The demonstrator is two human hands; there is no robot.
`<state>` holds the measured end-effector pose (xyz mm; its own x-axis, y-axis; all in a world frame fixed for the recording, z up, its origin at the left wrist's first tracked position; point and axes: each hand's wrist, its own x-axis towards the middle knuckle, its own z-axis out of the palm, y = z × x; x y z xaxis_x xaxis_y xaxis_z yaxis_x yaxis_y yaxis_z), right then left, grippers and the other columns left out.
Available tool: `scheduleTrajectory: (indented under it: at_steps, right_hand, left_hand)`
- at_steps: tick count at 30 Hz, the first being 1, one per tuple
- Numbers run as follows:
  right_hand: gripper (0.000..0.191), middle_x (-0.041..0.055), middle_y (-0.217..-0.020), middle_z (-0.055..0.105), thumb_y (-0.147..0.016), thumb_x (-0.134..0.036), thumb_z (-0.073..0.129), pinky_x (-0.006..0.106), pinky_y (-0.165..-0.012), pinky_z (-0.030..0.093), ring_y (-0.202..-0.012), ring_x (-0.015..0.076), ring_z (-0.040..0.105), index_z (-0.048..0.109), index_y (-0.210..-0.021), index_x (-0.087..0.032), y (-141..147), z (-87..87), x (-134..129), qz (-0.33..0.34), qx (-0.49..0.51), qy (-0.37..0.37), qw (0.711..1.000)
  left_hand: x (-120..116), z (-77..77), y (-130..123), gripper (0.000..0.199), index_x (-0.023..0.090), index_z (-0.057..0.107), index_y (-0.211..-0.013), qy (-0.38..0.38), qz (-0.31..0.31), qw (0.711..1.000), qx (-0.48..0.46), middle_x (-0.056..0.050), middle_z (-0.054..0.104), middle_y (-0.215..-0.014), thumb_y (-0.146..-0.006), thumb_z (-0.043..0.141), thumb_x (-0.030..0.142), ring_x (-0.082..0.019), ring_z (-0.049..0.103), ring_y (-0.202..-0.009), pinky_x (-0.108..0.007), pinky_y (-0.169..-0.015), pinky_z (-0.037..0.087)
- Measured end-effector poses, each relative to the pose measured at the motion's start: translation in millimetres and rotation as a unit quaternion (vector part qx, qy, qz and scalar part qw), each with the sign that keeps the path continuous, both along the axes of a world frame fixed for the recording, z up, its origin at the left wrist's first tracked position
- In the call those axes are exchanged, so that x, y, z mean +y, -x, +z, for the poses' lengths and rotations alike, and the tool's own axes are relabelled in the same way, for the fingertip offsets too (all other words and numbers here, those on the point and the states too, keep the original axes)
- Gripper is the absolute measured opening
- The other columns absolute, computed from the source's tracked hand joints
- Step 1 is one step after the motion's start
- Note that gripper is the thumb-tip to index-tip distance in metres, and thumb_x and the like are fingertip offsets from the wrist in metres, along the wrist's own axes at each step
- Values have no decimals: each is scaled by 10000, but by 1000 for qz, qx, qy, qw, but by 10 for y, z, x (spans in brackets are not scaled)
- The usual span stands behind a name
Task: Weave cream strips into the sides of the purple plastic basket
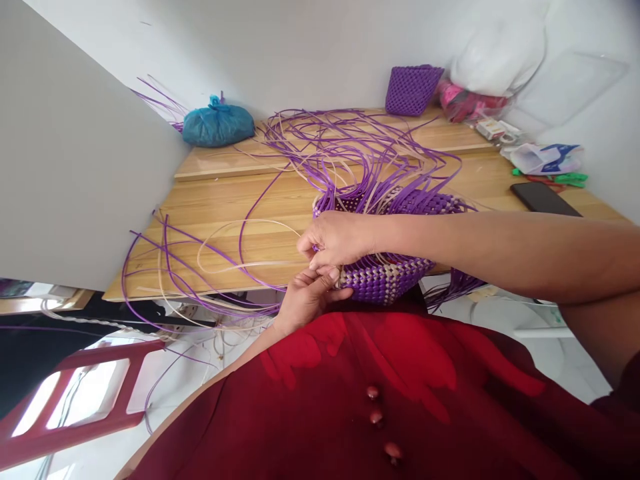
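Observation:
A partly woven basket (385,280) of purple and cream strips rests at the table's near edge, against the red clothing. My left hand (310,293) is closed at the basket's left corner, thumb and fingers pinching the weave there. Just above it, my right hand (337,240) reaches across the basket from the right, its fingers curled and pinched around a strip. The two hands nearly touch. A thin cream strip (250,221) loops leftward from the fingers. Long loose purple strips (370,160) fan out from the basket's top toward the back of the table.
On the wooden table (200,200), a tied blue bag (219,125) sits at back left and a finished-looking purple basket (413,90) at back right. Plastic bags, small packets and a black phone (544,199) lie on the right. Purple strips (167,267) hang over the left front edge.

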<state>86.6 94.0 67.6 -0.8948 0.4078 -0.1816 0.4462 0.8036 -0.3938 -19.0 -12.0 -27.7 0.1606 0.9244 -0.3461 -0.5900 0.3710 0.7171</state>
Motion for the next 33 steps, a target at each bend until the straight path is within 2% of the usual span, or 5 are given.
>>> scheduleTrajectory:
  at_steps: [10,16,20,28,33]
  right_hand:
    - [202,-67,-544,517,-847,-137,774,228,-548,261,-576,96,474,656,-684,-147,-81,-35,-18,-19,34,-5,999]
    - [114,-49,-655,608,-865,-108,736,215,-577,290,-636,101,524,727,-761,-156,-95,-102,-11,-58,63,38,996]
    - [110,-21,-745,648,-926,-93,665,211,-627,311,-679,107,555,735,-851,-132,-280,-135,-119,-94,156,-21,983]
    - [246,-17,-929,693,-890,-19,579,221,-756,417,-853,146,636,738,-977,-184,-652,12,-204,-3,152,59,987]
    - [154,-12,-846,672,-913,-54,582,226,-722,396,-777,143,618,702,-910,-151,-600,-132,-206,-15,197,-11,980]
  left_hand:
    - [31,-4,-23,299,152,686,-906,17,18,999,-32,-17,656,-912,-660,842,221,-123,618,-805,-290,-717,635]
    - [26,57,-28,269,143,682,-841,35,18,999,-28,-8,641,-894,-641,850,208,-114,608,-803,-297,-758,634]
    - [40,87,-29,228,103,674,-750,33,21,999,-21,0,592,-794,-628,849,183,-95,576,-731,-320,-791,630]
    - [44,101,-45,185,102,669,-733,21,28,999,-17,-7,589,-787,-652,823,166,-107,590,-729,-361,-826,621]
    - [54,113,-31,171,90,674,-700,12,21,1000,-7,-12,585,-760,-653,817,170,-101,579,-698,-378,-836,619]
